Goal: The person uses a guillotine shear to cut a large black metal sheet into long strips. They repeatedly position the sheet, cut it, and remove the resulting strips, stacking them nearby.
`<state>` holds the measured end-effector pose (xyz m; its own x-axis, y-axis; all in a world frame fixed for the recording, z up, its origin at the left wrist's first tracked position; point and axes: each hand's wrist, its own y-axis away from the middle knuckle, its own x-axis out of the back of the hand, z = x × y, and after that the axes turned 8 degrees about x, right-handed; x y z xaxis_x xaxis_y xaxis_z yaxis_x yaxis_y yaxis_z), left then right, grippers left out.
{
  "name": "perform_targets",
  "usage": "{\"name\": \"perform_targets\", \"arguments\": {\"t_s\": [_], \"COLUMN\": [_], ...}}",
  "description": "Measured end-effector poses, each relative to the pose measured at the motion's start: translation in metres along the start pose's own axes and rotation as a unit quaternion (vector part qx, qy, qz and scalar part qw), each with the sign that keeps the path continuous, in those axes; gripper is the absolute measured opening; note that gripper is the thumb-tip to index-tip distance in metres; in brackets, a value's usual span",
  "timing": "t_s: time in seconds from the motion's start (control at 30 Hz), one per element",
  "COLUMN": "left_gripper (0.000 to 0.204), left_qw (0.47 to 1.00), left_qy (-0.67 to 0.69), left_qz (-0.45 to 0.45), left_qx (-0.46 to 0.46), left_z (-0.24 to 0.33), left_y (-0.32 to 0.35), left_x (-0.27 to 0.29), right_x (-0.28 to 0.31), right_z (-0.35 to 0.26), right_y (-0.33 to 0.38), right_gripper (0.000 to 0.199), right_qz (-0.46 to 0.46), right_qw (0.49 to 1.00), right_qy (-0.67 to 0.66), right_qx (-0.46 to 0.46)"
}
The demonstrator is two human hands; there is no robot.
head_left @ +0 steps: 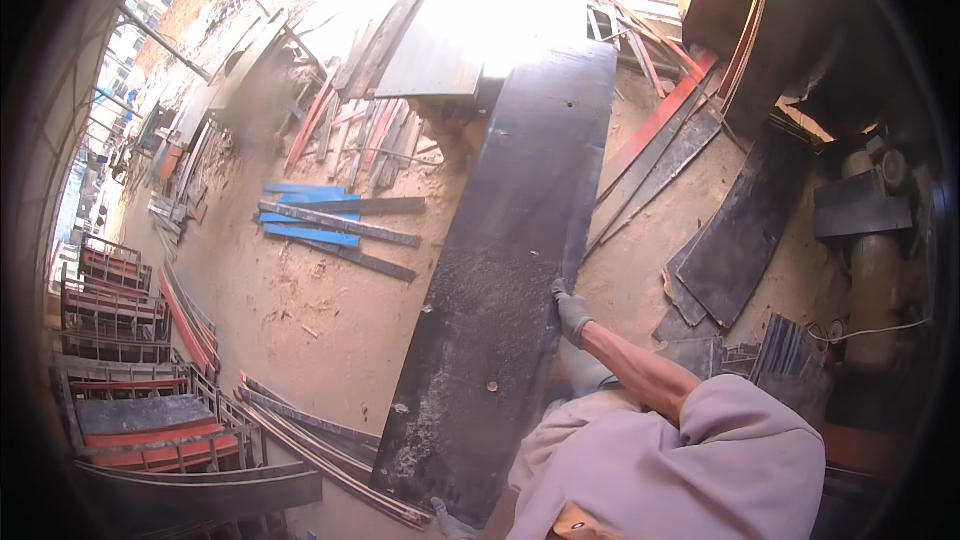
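A long black plywood board point(500, 250) runs from the lower middle up toward the bright far end, its face dusty and scuffed with pale marks. My right hand point(572, 314), in a grey glove, grips the board's right edge about midway along, thumb on top and the other fingers hidden beneath. At the board's near end, my left hand point(453, 522), also gloved, holds the edge; only part of it shows at the bottom of the view.
Blue and dark strips point(320, 220) lie on the dusty floor at left. Metal racks point(150, 420) hold red and dark boards. A pale panel point(430, 65) stands beyond. On the right are red and grey planks point(655, 140), dark panels point(745, 230) and a machine point(865, 210).
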<state>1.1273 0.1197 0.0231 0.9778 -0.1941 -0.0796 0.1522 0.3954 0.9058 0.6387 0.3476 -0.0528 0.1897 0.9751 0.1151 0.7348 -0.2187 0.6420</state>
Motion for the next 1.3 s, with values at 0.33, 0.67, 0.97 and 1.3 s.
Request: {"name": "perform_targets", "arguments": {"t_s": [0.33, 0.67, 0.97, 1.3], "left_gripper": [0.064, 0.06, 0.052, 0.052], "left_qw": [0.981, 0.99, 0.987, 0.985], "left_qy": [-0.143, -0.122, -0.06, -0.018], "left_qz": [0.129, 0.064, 0.123, 0.046], "left_qx": [-0.034, -0.012, 0.088, 0.165], "left_z": [-0.009, -0.015, -0.021, -0.043], "left_y": [-0.007, -0.028, -0.052, -0.104], "left_x": [-0.032, -0.105, -0.231, -0.36], "right_x": [-0.038, -0.033, -0.028, -0.023], "right_z": [-0.031, -0.098, -0.187, -0.279], "right_y": [-0.027, -0.085, -0.18, -0.313], "right_gripper": [0.065, 0.066, 0.067, 0.071], "right_qz": [-0.007, 0.009, 0.029, 0.046], "right_qw": [0.99, 0.988, 0.984, 0.97], "right_qy": [0.138, 0.155, 0.173, 0.224], "right_qx": [0.041, 0.024, 0.037, 0.078]}}
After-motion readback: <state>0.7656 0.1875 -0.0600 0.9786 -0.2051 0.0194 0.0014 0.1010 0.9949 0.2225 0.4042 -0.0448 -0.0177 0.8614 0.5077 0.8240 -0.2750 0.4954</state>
